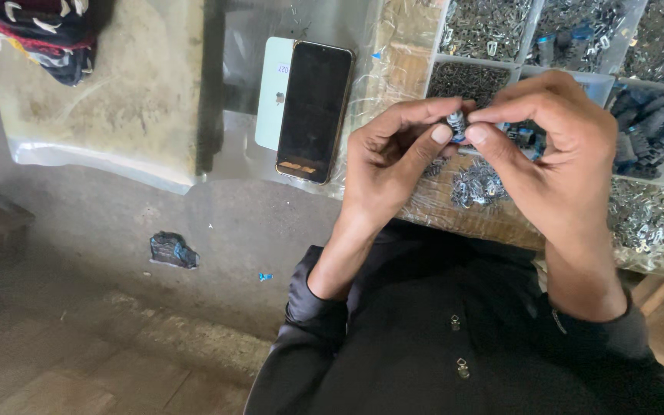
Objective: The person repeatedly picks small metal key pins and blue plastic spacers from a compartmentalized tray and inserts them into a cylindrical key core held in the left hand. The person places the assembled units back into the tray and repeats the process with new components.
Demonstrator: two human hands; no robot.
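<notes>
Pinching small blue-and-metal part [456, 125] between left hand [393, 157] and right hand [555, 146], both clamped; I'd steady it over parts tray [520, 69].

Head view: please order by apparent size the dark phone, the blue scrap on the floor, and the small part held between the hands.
1. Dark phone
2. Blue scrap, though it lies farther from the camera
3. Small part, pinched by left hand and right hand
</notes>
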